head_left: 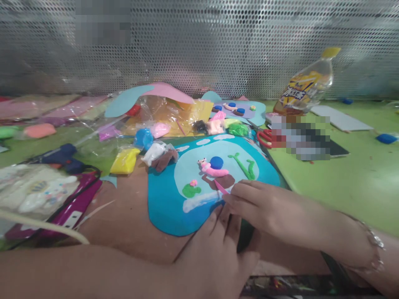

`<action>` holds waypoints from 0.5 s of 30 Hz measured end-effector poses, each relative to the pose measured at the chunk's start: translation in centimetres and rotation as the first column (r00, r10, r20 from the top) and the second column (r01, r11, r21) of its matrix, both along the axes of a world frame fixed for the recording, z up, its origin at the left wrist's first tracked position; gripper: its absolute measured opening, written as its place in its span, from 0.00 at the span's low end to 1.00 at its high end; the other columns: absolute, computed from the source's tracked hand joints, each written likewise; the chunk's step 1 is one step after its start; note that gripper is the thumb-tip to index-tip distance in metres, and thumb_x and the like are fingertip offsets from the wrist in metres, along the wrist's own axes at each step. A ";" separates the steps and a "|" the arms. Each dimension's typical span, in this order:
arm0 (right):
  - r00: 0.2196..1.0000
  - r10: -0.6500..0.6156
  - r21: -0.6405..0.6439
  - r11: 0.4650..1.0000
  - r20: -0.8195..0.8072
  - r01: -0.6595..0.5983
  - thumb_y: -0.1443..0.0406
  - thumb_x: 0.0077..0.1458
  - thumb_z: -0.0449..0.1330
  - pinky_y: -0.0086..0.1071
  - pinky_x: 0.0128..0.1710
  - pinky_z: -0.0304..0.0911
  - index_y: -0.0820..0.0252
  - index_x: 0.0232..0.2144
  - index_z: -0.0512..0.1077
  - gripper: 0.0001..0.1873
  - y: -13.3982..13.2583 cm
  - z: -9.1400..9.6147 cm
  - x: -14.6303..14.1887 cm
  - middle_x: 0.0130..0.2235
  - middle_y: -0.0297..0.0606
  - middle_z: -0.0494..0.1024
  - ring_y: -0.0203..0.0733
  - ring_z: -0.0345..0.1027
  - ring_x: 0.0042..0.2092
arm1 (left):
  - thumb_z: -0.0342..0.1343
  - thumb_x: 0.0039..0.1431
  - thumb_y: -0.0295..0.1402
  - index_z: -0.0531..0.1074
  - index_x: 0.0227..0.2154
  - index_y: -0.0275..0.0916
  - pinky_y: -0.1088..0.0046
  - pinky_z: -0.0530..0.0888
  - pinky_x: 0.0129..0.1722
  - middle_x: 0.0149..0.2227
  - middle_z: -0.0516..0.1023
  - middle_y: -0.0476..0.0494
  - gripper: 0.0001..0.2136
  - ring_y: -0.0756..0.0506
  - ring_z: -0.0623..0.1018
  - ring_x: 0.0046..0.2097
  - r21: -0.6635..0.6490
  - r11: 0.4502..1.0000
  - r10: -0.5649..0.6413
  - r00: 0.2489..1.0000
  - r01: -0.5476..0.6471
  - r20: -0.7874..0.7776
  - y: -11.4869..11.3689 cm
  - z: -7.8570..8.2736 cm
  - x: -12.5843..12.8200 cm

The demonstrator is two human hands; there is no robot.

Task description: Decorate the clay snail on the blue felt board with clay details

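A pink pointed clay-modelling knife (221, 187) is pinched in the fingers of my right hand (271, 205). Its tip touches the brown clay patch (223, 181) on a blue craft picture (166, 207). Above that patch sit a pink clay snail body (215, 169) and a round blue clay piece (216, 162). Green clay stems (248, 168) stand to their right; a green clay leaf (189, 190) with a pink flower lies lower left. White clay is smeared along the near strip (202, 202). My left hand (218, 245) lies with fingers stretched out on the picture's near edge.
Bagged clay lumps, including a yellow one (125, 161), lie behind and left. Red-handled scissors (264, 138) and a tilted drink bottle (307, 85) are at right. A dark blue glue gun (64, 157) and its cable lie left. Perforated metal (199, 45) closes the back.
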State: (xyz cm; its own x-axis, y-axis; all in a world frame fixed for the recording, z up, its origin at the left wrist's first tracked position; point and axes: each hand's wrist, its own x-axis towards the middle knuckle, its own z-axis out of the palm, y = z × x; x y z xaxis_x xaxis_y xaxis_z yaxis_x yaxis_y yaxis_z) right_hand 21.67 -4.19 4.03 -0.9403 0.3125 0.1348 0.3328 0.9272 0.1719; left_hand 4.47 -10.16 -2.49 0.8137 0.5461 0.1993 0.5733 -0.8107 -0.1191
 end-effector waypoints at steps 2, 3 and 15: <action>1.000 0.004 0.005 1.000 0.007 -0.004 0.73 0.58 0.50 0.39 0.37 0.67 0.69 0.38 0.71 0.10 -0.1 0.0 0.0 0.35 0.45 0.70 0.45 0.63 0.38 | 0.45 0.55 0.56 0.45 0.61 0.34 0.54 0.49 0.57 0.52 0.65 0.25 0.39 0.28 0.61 0.57 -0.003 1.000 0.019 1.000 -0.019 0.004 0.0 0.1 0.1; 1.000 0.006 0.017 1.000 0.001 -0.006 0.73 0.58 0.49 0.39 0.37 0.67 0.70 0.39 0.71 0.11 -0.1 0.0 0.0 0.35 0.45 0.70 0.45 0.63 0.38 | 0.45 0.55 0.56 0.44 0.61 0.33 0.54 0.49 0.57 0.52 0.65 0.25 0.40 0.28 0.62 0.57 0.000 1.000 0.030 1.000 -0.030 0.006 0.0 0.1 0.1; 1.000 0.000 0.037 0.999 -0.012 0.000 0.73 0.59 0.46 0.39 0.36 0.67 0.71 0.41 0.70 0.14 -0.3 0.0 0.0 0.34 0.44 0.69 0.45 0.63 0.37 | 0.44 0.55 0.56 0.43 0.62 0.33 0.54 0.47 0.57 0.52 0.65 0.24 0.40 0.28 0.62 0.56 0.013 1.000 0.013 1.000 -0.013 -0.008 0.1 0.4 0.2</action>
State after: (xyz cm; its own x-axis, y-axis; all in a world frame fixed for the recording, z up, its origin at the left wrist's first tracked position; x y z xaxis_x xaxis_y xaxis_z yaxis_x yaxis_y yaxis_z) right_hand 21.69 -4.53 4.04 -0.9384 0.3073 0.1577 0.3353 0.9202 0.2020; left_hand 4.65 -10.01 -2.13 0.8082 0.5539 0.2001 0.5826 -0.8016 -0.1342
